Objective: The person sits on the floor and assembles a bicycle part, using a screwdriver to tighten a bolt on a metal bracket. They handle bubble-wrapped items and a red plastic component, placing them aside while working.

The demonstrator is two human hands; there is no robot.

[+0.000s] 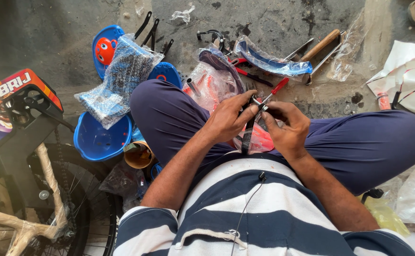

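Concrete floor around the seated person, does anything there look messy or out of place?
Yes. Loose tools, a wooden-handled hammer and red-handled pliers, lie scattered among torn clear plastic wrapping on the stained concrete floor.

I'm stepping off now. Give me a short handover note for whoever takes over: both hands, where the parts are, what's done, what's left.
Left hand: pinching a black metal strip over the lap.
Right hand: gripping a red-handled screwdriver, tip at the strip's top end.
Nearby: blue plastic seat by the left knee, bagged parts and hammer on the floor ahead, small bicycle on the left.
Done: strip unpacked and in hand.
Left: fastening unfinished; most parts still bagged.
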